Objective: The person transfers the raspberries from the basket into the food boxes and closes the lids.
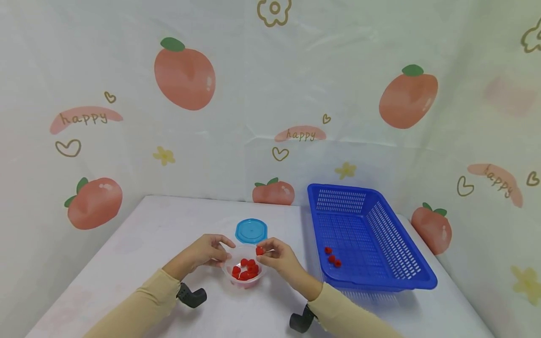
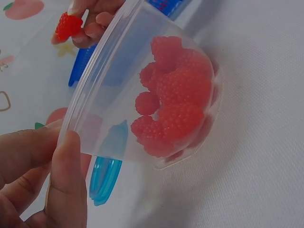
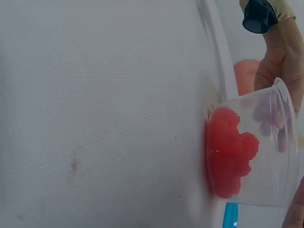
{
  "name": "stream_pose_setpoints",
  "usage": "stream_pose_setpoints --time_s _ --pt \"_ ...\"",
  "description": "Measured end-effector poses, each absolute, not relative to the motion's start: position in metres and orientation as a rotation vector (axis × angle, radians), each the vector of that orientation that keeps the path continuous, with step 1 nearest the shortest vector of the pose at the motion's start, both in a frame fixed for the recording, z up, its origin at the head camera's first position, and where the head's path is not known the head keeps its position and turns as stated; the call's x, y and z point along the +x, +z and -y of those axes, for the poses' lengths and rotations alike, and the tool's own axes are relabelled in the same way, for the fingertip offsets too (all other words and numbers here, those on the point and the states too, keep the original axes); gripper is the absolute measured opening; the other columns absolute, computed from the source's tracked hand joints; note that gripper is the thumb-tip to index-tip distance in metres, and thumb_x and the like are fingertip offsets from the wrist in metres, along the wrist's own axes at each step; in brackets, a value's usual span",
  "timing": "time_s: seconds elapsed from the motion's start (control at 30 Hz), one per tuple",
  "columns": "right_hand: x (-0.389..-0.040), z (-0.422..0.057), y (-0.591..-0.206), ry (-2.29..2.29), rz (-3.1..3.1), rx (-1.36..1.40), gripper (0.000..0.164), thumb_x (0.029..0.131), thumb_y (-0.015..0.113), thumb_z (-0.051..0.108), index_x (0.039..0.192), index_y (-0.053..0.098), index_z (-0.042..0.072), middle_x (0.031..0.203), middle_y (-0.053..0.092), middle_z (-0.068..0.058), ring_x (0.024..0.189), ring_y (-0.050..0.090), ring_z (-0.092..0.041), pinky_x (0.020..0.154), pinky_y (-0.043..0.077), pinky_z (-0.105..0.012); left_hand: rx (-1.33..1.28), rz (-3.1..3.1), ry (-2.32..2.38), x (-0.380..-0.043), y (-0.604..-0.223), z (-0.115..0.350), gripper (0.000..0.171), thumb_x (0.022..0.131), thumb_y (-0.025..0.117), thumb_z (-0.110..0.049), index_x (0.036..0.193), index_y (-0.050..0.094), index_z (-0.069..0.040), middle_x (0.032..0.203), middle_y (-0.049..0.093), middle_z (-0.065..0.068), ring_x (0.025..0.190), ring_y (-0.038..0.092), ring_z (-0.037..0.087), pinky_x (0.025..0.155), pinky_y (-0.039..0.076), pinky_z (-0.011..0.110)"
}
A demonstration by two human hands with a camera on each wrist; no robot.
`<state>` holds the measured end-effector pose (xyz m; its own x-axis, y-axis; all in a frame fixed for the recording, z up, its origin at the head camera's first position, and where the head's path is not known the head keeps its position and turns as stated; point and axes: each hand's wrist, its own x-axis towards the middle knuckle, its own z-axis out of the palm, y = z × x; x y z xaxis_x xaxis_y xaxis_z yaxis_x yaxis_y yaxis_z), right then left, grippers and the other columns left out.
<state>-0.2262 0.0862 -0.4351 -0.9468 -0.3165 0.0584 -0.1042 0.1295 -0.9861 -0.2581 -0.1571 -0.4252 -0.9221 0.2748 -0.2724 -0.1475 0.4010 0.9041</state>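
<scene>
1. Clear bowl (image 1: 238, 252) stands on the tabletop (image 1: 177, 218), lower centre of the head frame; a cluster of red raspberries (image 1: 252, 269) sits in its bottom, visible through the wall in both wrist views
2. Left hand (image 1: 207, 251), left of the bowl: fingers and thumb clamped on the rim
3. Right hand (image 1: 281, 259), right of the bowl: fingers pinched on a single raspberry (image 1: 259, 251), near the rim's far right part; in the left wrist view this berry shows at upper left, apart from the bowl
4. Blue lid (image 1: 251, 231) lies flat just behind the bowl, centre of the head frame
5. Blue basket (image 1: 376, 270), lower right of the head frame, well apart from the lid; three loose berries (image 1: 332, 259) inside, toward its near left corner
</scene>
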Motion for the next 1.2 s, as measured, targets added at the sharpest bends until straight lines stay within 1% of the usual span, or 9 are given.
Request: stream_pose_setpoints --time_s 0.2,0.6,0.8,1.03,1.2 --pt "-0.2298 -0.0856 -0.4359 -1.867 -2.248 -0.445 0.030 0.087 0.069 0.007 0.115 0.062 0.000 0.107 0.066 -0.014 0.084 0.060 -0.013 0.078 0.056 -0.022 0.105 -2.281 1.530 -0.2577 -0.4233 0.1564 0.032 0.086 0.069 -0.006 0.117 0.062 0.000 0.086 0.067 0.015 0.062 0.061 0.017 0.064 0.058 0.027" --pt "-0.2323 -0.0837 -0.4411 -1.853 -2.244 -0.442 0.028 0.085 0.070 0.005 0.112 0.063 0.000 0.101 0.067 -0.011 0.081 0.059 -0.012 0.074 0.054 -0.017 0.104 -2.270 1.537 -0.2580 -0.4244 0.1567 0.034 0.086 0.069 -0.006 0.119 0.061 0.000 0.087 0.067 0.015 0.062 0.061 0.017 0.064 0.057 0.027" --pt "-0.2305 -0.0822 -0.4395 -1.839 -2.273 -0.413 0.027 0.085 0.071 0.008 0.111 0.064 0.002 0.100 0.068 -0.010 0.081 0.059 -0.013 0.072 0.053 -0.016 0.101 -2.273 1.545 -0.2579 -0.4258 0.1570 0.034 0.086 0.069 -0.006 0.118 0.061 -0.001 0.086 0.067 0.013 0.063 0.061 0.018 0.065 0.058 0.027" --pt "-0.2311 -0.0816 -0.4408 -1.834 -2.285 -0.427 0.027 0.085 0.072 0.008 0.110 0.065 0.001 0.097 0.068 -0.009 0.079 0.059 -0.013 0.071 0.053 -0.016 0.077 -2.282 1.542 -0.2574 -0.4270 0.1570 0.033 0.087 0.069 -0.007 0.119 0.062 -0.001 0.083 0.066 0.009 0.065 0.062 0.018 0.066 0.058 0.027" --pt "-0.2301 -0.0818 -0.4412 -1.814 -2.307 -0.434 0.026 0.084 0.073 0.009 0.108 0.066 0.002 0.094 0.068 -0.006 0.079 0.059 -0.013 0.070 0.053 -0.016 0.076 -2.272 1.550 -0.2569 -0.4279 0.1574 0.034 0.087 0.068 -0.007 0.119 0.061 -0.001 0.082 0.065 0.009 0.065 0.062 0.018 0.066 0.057 0.027"
